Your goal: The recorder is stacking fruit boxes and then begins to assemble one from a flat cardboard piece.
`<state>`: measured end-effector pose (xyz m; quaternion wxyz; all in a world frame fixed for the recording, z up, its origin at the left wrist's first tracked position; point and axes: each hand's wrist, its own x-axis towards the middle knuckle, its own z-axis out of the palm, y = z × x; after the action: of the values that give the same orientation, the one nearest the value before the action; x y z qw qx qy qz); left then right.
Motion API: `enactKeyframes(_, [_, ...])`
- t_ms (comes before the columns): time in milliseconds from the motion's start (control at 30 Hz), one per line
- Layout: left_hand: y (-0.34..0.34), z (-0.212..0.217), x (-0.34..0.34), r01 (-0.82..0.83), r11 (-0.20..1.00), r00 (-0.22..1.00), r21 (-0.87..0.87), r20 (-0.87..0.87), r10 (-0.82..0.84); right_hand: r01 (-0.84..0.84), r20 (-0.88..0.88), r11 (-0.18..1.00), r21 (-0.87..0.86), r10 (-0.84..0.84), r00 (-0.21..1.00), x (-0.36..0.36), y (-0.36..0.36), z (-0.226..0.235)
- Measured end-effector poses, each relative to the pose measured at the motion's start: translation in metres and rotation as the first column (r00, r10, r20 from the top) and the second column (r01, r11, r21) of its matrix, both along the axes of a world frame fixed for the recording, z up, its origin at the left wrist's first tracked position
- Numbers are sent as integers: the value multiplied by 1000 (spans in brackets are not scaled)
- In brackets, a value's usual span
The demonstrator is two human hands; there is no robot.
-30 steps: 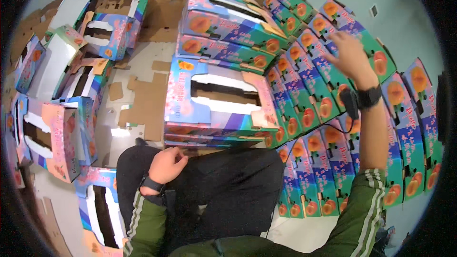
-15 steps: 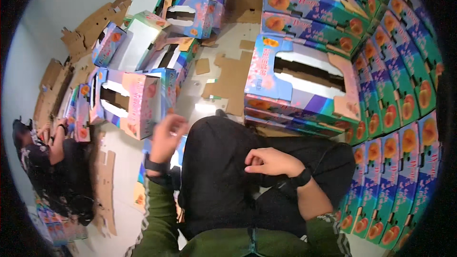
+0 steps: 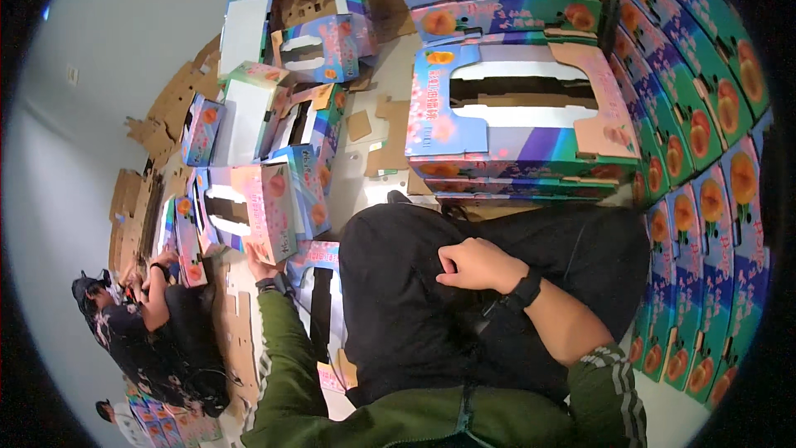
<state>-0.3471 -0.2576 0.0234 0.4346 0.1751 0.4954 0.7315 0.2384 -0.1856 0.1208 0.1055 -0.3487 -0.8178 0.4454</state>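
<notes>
At the left, a printed fruit carton [image 3: 269, 209] with a white-edged cut-out in its top lies among other cartons. My left hand [image 3: 264, 267] is at its near lower edge, gripping it; part of the fingers is hidden by the cardboard. Right beside this hand, another carton [image 3: 319, 259] with a dark opening lies by my left knee. My right hand [image 3: 481, 264] rests over my lap in black trousers, its fingers curled in and nothing visible in them. A dark band circles each wrist.
Ahead stands a stack of cartons [image 3: 531, 129] with a long cut-out on top. More stacked cartons [image 3: 713, 191] wall off the right side. Several loose cartons [image 3: 319, 50] and flat brown cardboard [image 3: 385, 137] lie on the floor. A person [image 3: 157, 332] sits at far left.
My left hand has moved down and left onto the near edge of the carton. My right hand stays over my lap. The view has turned somewhat.
</notes>
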Motion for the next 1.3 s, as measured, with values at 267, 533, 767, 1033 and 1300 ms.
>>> enactKeyframes(267, [8, 72, 50, 8, 999, 958, -45, 287, 5, 5, -5, 1000, 6, -5, 1000, 4, 5, -12])
enactKeyframes(533, [16, 202, 167, -174, 975, 884, 135, 458, 95, -27, 11, 999, 19, 26, 1000, 5, 7, -5])
enactKeyframes(767, [54, 238, 309, 35, 855, 947, 517, 258, -194, 145, -301, 978, 152, -94, 949, 25, 16, 34])
enactKeyframes(1033, [46, 231, 501, 332, 851, 936, 406, -31, -350, 114, -916, 950, -292, -312, 254, 49, 0, 114])
enactKeyframes(1300, [68, 228, 540, 888, 458, 412, 41, -514, -752, 722, -894, 640, -262, -444, 69, 130, 18, 121])
